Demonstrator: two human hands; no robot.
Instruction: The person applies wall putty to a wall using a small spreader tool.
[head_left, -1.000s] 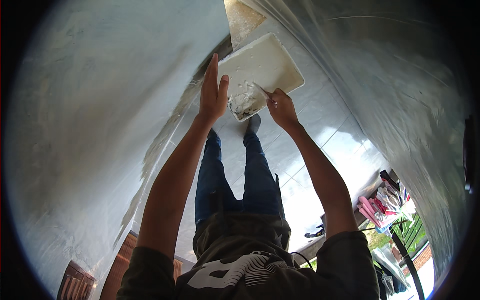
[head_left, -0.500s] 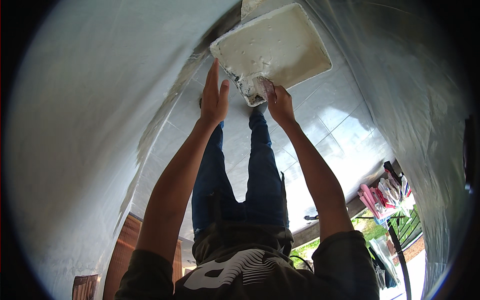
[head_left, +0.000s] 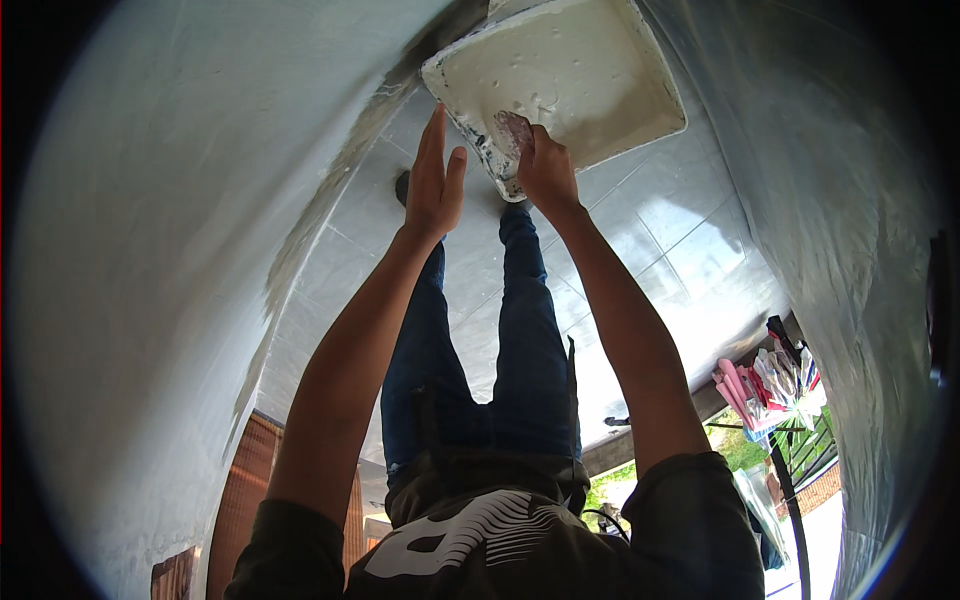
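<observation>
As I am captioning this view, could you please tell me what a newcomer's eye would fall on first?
Probably the pale tray of off-white paste at the top, right of centre, where the right hand grips a flat scraper. The open left hand is near the tray's left edge. A cluster of pink and white items stands out at the lower right.

Glossy grey floor tiles (head_left: 620,210) span the middle of the frame. The person's left foot (head_left: 402,187) stands on them, upper centre; a small dark object (head_left: 617,421) lies lower right. Whether the tray (head_left: 655,132) of white paste (head_left: 570,75) at the top touches them is unclear.
</observation>
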